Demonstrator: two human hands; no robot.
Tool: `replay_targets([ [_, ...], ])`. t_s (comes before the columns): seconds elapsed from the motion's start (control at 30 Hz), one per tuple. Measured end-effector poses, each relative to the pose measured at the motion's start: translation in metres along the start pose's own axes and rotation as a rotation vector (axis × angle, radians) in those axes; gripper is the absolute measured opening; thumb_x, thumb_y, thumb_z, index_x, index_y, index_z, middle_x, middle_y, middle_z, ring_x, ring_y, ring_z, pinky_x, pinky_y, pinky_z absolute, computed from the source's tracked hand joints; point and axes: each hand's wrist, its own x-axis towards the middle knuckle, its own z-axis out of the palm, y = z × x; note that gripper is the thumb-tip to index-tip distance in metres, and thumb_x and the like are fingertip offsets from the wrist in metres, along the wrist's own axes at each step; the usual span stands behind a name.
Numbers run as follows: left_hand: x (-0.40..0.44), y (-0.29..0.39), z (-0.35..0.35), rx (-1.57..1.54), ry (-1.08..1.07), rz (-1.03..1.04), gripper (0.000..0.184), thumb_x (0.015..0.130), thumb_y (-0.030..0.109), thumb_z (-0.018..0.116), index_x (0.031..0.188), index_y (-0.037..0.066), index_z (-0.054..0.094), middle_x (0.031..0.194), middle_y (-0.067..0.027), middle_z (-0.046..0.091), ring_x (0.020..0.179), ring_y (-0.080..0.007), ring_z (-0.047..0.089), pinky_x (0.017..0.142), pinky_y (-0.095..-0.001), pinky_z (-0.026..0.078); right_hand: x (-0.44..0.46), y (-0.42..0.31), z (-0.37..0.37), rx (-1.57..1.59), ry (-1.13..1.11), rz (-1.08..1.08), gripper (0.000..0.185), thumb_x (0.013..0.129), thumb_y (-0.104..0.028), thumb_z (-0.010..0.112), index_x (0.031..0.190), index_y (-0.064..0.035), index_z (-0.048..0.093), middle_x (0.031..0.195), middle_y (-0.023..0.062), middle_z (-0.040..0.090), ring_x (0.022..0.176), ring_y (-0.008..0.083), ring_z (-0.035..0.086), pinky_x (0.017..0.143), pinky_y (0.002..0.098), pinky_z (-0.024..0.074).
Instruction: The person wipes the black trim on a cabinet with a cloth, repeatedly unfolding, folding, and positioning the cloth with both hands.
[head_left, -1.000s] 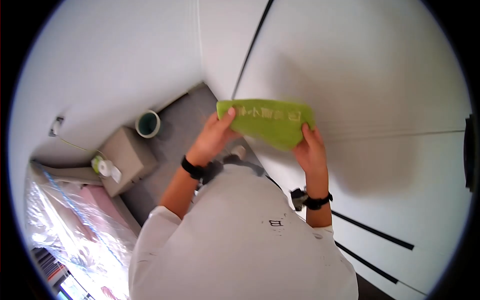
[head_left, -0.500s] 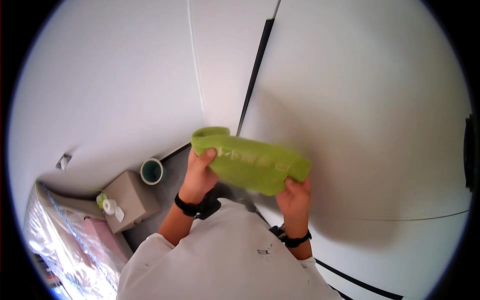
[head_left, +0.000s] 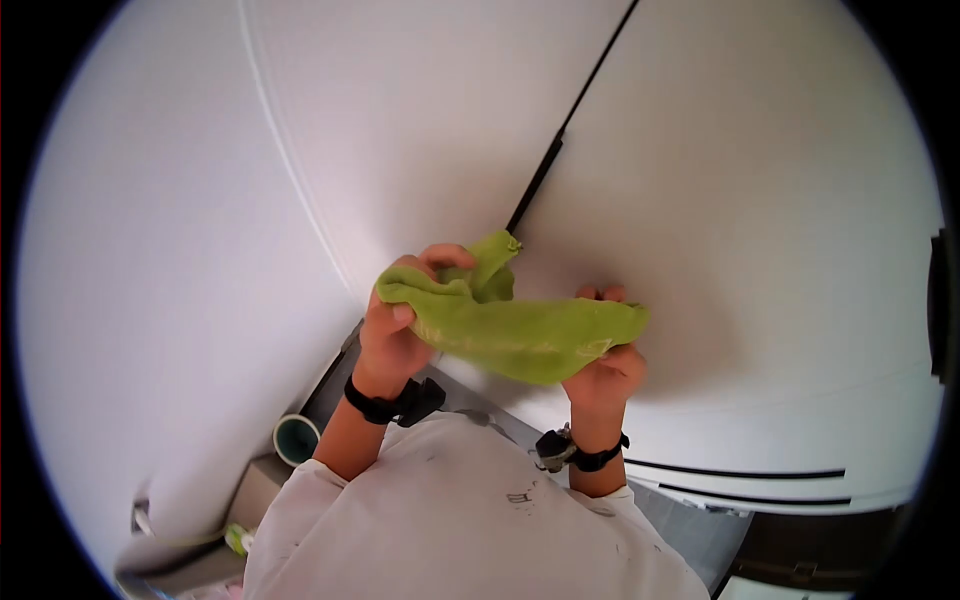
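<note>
A green cloth, folded and bunched with pale creases along its front, is stretched between my two hands in front of my chest. My left hand grips its left end, thumb in front and fingers curled over the top. A loose flap of the cloth sticks up behind those fingers. At the other end, my right hand pinches the cloth, with fingertips showing above its upper edge. Each wrist wears a black band.
White panels with a black vertical strip stand right before me. Down at the left are a round bin, a beige cabinet and a wall socket with a plug. Black horizontal strips and a dark brown surface lie lower right.
My view has swung to the right and the bin sits lower. The cloth has gone from a flatter fold to a more bunched shape, and my left fingers now wrap over its top.
</note>
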Motion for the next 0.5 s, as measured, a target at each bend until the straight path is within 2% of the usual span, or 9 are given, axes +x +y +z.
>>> replay_targets([
  [0.07, 0.015, 0.004, -0.01, -0.082, -0.1, -0.021, 0.031, 0.077, 0.023, 0.062, 0.101, 0.004, 0.055, 0.129, -0.0237, 0.044, 0.111, -0.0386, 0.051, 0.093, -0.0455, 0.045, 0.004, 0.005, 0.029, -0.158, 0.249, -0.166, 0.046, 0.062, -0.001, 0.05, 0.107, -0.0038, 0.045, 0.102, 0.0141, 0.05, 0.095, 0.0275, 0.052, 0.084, 0.0361, 0.0446],
  [0.13, 0.03, 0.006, -0.018, -0.111, -0.102, -0.073, 0.044, 0.075, 0.019, 0.061, 0.115, 0.005, 0.049, 0.134, -0.0275, 0.04, 0.114, -0.0425, 0.049, 0.095, -0.0485, 0.044, 0.009, 0.014, 0.031, -0.158, 0.26, -0.235, 0.045, 0.063, 0.0, 0.048, 0.108, -0.0046, 0.044, 0.103, 0.0125, 0.05, 0.096, 0.0281, 0.053, 0.087, 0.0399, 0.0451],
  [0.17, 0.036, 0.007, -0.018, -0.133, -0.117, -0.099, 0.044, 0.075, 0.019, 0.061, 0.115, 0.005, 0.049, 0.134, -0.0275, 0.04, 0.114, -0.0425, 0.049, 0.095, -0.0485, 0.044, 0.01, 0.02, 0.029, -0.147, 0.257, -0.273, 0.044, 0.064, 0.001, 0.046, 0.108, -0.0054, 0.044, 0.103, 0.0109, 0.05, 0.098, 0.0288, 0.054, 0.089, 0.0437, 0.0455],
  [0.27, 0.043, 0.01, -0.019, -0.273, -0.069, -0.198, 0.061, 0.073, 0.016, 0.061, 0.129, 0.007, 0.04, 0.137, -0.0309, 0.036, 0.115, -0.0436, 0.048, 0.096, -0.0497, 0.043, 0.019, 0.04, 0.031, -0.042, 0.273, -0.376, 0.036, 0.068, 0.0, 0.049, 0.103, -0.0062, 0.045, 0.094, 0.0071, 0.048, 0.087, 0.0233, 0.052, 0.081, 0.0391, 0.0463],
  [0.3, 0.046, 0.012, -0.024, -0.314, -0.109, -0.235, 0.065, 0.073, 0.017, 0.063, 0.132, 0.005, 0.037, 0.134, -0.0293, 0.04, 0.115, -0.0406, 0.05, 0.096, -0.0475, 0.044, 0.024, 0.043, 0.034, -0.042, 0.293, -0.408, 0.036, 0.068, 0.0, 0.049, 0.103, -0.0062, 0.045, 0.094, 0.0071, 0.048, 0.087, 0.0233, 0.052, 0.081, 0.0391, 0.0463],
  [0.37, 0.055, 0.015, -0.039, -0.346, -0.177, -0.305, 0.07, 0.073, 0.019, 0.065, 0.134, 0.002, 0.035, 0.132, -0.0276, 0.043, 0.114, -0.0376, 0.051, 0.095, -0.0452, 0.045, 0.038, 0.046, 0.039, 0.054, 0.049, -0.382, 0.026, 0.072, -0.004, 0.054, 0.095, -0.0095, 0.043, 0.085, 0.0022, 0.044, 0.076, 0.017, 0.045, 0.074, 0.035, 0.0429],
  [0.43, 0.061, 0.013, -0.049, -0.327, -0.31, -0.419, 0.067, 0.077, 0.024, 0.066, 0.131, -0.003, 0.038, 0.124, -0.0224, 0.051, 0.111, -0.0292, 0.055, 0.094, -0.039, 0.046, 0.048, 0.047, 0.042, 0.065, 0.039, -0.4, 0.023, 0.071, -0.004, 0.051, 0.09, -0.0113, 0.041, 0.079, 0.0004, 0.04, 0.073, 0.0175, 0.039, 0.07, 0.0352, 0.0389],
  [0.47, 0.057, 0.021, -0.049, -0.342, -0.317, -0.432, 0.067, 0.077, 0.024, 0.066, 0.131, -0.003, 0.038, 0.124, -0.0224, 0.051, 0.111, -0.0292, 0.055, 0.094, -0.039, 0.046, 0.051, 0.049, 0.049, 0.079, 0.023, -0.372, 0.02, 0.07, -0.005, 0.048, 0.085, -0.0132, 0.038, 0.073, -0.0015, 0.036, 0.069, 0.0179, 0.034, 0.066, 0.0354, 0.035],
  [0.5, 0.06, 0.036, -0.048, -0.244, -0.293, -0.538, 0.064, 0.08, 0.028, 0.065, 0.129, -0.005, 0.04, 0.121, -0.0196, 0.053, 0.108, -0.0268, 0.056, 0.092, -0.0365, 0.046, 0.062, 0.056, 0.053, -0.019, 0.065, -0.397, 0.019, 0.071, -0.009, 0.05, 0.083, -0.0145, 0.037, 0.072, -0.002, 0.034, 0.068, 0.0173, 0.034, 0.071, 0.0368, 0.0372],
])
